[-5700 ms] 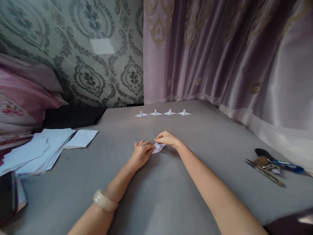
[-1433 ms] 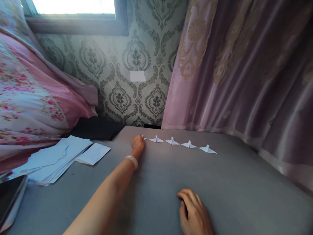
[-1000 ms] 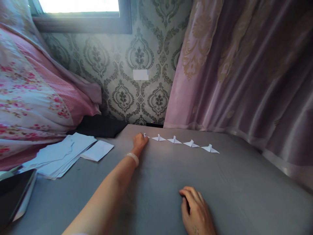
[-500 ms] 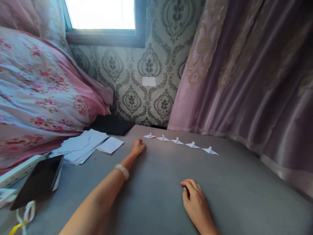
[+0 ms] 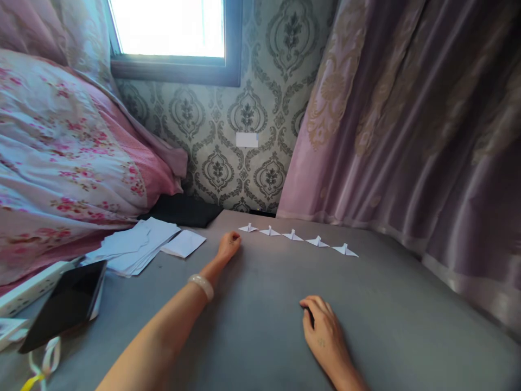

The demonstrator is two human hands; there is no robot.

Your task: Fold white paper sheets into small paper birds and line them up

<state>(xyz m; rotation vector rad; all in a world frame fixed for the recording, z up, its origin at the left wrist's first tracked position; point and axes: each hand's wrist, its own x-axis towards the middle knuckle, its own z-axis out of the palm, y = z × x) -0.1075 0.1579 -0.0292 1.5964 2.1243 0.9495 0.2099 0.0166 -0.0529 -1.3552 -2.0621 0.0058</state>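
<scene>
My left hand (image 5: 230, 246), a pale bangle (image 5: 202, 286) on its wrist, is at the far part of the grey tabletop with its fingers curled closed. I see nothing sticking out of it. Just right of its knuckles is the first of several small white folded-paper figures (image 5: 249, 228), each with two pointed wings and a raised middle fold. They form a slanting row that ends with a paper figure (image 5: 345, 250) on the right. My right hand (image 5: 324, 331) rests nearer to me, fingers loosely bent, with a gap between thumb and forefinger and nothing visible in it.
Left of my left hand lie a folded white paper (image 5: 185, 244) and a pile of white sheets (image 5: 134, 247). A dark tablet-like device (image 5: 65, 304) leans near a white power strip (image 5: 38, 285). A black flat item (image 5: 185, 210) lies behind. Pink curtains (image 5: 345, 136) border the right.
The view has shifted slightly. My left hand has turned a little, its fingers still curled beside the first paper figure. My right hand and the row of paper figures stay in place.
</scene>
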